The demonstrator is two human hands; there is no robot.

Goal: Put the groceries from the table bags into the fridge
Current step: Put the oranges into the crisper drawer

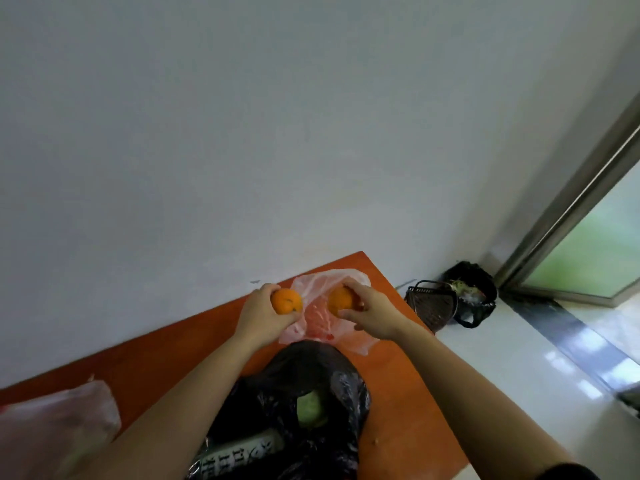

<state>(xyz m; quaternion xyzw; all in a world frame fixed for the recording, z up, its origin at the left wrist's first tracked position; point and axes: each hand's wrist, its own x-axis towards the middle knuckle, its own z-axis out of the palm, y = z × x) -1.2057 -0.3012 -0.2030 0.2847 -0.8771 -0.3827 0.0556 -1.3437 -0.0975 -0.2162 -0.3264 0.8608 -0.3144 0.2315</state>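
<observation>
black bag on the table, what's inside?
The black bag is open on top: a pale green rounded item shows inside, and a dark package with white lettering sits at its near edge. The plastic hides anything else.

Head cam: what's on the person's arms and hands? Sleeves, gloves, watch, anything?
The left hand and right hand are bare: no gloves, and no watch or band shows at either wrist. Both forearms are uncovered. A dark sleeve shows only high on the right arm, at the frame's bottom edge.
</observation>
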